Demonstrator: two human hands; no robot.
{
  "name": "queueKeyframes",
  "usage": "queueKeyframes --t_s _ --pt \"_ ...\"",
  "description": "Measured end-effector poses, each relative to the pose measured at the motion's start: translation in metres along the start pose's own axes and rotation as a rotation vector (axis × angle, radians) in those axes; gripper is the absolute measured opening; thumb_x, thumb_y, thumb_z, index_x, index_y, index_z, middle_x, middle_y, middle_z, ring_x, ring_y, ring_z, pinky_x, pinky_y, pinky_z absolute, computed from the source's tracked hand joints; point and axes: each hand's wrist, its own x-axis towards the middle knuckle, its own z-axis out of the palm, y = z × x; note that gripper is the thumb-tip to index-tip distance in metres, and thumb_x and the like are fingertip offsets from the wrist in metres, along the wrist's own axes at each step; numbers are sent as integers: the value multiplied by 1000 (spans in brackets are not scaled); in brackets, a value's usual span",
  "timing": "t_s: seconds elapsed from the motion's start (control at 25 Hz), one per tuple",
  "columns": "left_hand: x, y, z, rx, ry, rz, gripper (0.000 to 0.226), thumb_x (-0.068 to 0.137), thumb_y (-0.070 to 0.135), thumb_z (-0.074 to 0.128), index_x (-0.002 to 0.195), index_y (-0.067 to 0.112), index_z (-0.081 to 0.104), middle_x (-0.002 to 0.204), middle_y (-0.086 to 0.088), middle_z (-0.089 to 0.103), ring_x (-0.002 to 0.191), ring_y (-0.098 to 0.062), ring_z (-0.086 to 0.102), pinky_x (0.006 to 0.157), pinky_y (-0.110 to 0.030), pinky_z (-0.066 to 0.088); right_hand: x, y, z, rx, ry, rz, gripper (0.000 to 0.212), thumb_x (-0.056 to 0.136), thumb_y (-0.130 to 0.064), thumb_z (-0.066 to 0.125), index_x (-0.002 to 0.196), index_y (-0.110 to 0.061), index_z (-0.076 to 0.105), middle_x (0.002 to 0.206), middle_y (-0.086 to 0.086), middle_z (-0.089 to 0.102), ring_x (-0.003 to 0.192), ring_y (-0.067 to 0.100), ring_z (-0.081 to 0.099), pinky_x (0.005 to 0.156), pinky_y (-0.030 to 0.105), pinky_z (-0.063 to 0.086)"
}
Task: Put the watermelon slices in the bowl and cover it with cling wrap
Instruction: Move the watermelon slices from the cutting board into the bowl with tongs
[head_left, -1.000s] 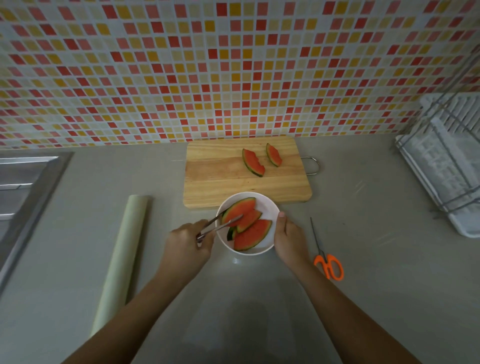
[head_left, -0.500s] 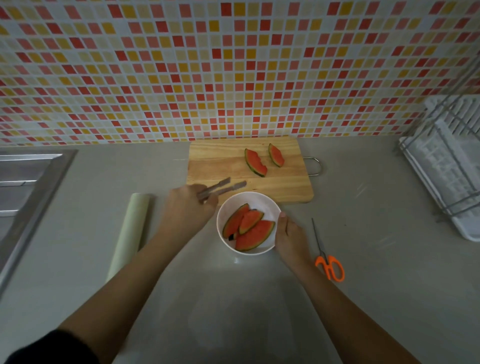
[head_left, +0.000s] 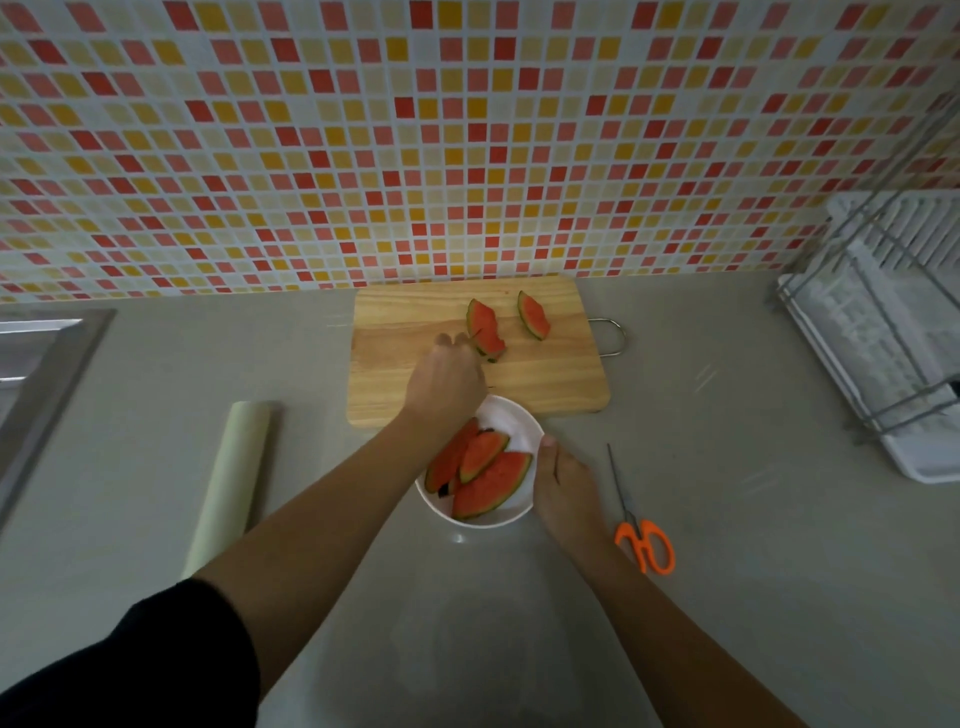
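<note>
left fingers (head_left: 451, 340): curled at the near slice on the board; something thin and dark pokes out past them onto that slice, likely tongs, but whether they have closed on the fruit i cannot tell.
left hand (head_left: 444, 382): stretched over the far rim of the bowl, the forearm crossing above it.
right hand (head_left: 561, 486): fingers bent against the right side of the bowl, thumb on the rim, steadying it.
bowl (head_left: 511, 421): white, on the counter, its far edge touching or overlapping the near edge of the cutting board; three slices in bowl (head_left: 485, 467) lean on each other.
slices left: near slice (head_left: 485, 335) and far slice (head_left: 535, 322), both on the cutting board (head_left: 415, 364) beyond the bowl.
cling wrap roll (head_left: 231, 483): well left of the bowl, untouched.
scissors (head_left: 644, 543): just right of the bowl.
risk: wet flesh may slip from a shallow pinch and land on the counter; the low forearm may nudge the stacked slices; a fuller bowl may leave rinds above the rim and tear the wrap.
</note>
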Motion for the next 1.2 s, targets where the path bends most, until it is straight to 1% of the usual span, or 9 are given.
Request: queueKeyframes --t_s 0.12,0.32,0.44,0.6,0.76,0.88,1.04,1.12,1.2 --pt "-6 -31 -9 0 12 -97 22 90 16 48 98 -3 57 94 -21 58 84 -38 60 62 -32 36 0 0 -2 1 -8 -8 48 99 -31 28 54 -20 41 54 -5 50 56 15 52 54 27 29" --pt "-9 -61 -20 -96 93 -207 28 87 24 55 94 -2 64 86 -23 64 80 -39 60 65 -34 41 -1 -1 -3 -20 -1 -27 48 99 -31 28 54 -20 39 51 -6 48 52 6 49 45 19 25" --pt "1 -52 -13 -169 48 -193 28 88 23 55 89 -3 64 80 -21 66 81 -38 60 63 -33 38 0 0 -2 -13 2 -18 45 99 -29 29 58 -18 43 54 -8 48 53 8 47 51 25 24" --pt "17 -35 -5 -217 -13 -232 21 86 17 51 76 1 61 64 -10 53 65 -28 55 54 -28 32 1 0 -1 -14 0 -1 46 99 -31 29 60 -14 46 58 1 53 59 20 53 57 26 31" --pt "26 -30 -10 -151 0 -237 20 83 19 51 68 5 50 54 -1 40 48 -13 35 42 -24 19 0 -1 -1 -8 5 -11 47 99 -29 30 56 -15 42 53 -1 50 53 15 51 54 27 31" --pt "26 -25 -15 -79 14 -181 17 83 19 52 73 6 52 61 -3 41 51 -16 37 42 -25 19 0 -1 -2 -10 5 -8 48 99 -29 30 56 -13 43 52 -3 49 51 8 49 52 27 28" --pt "19 -19 -11 10 20 -30 14 83 8 52 86 -3 61 81 -19 57 68 -34 57 53 -30 33 0 -1 -2 -13 16 -31 48 99 -26 32 52 -20 38 50 -6 46 50 10 47 47 24 22" --pt "17 -25 -11 -35 30 -79 18 83 11 51 68 2 56 67 -11 56 55 -25 49 50 -27 30 1 -1 -1 -15 10 -22 48 99 -27 31 53 -19 40 50 -6 47 50 9 48 46 22 25" --pt "19 -38 -15 -186 14 -256 30 81 17 53 53 7 48 50 -2 42 46 -18 38 44 -25 25 1 0 -1 -14 2 -9 48 99 -30 29 55 -17 43 52 -5 49 52 6 49 45 21 27"
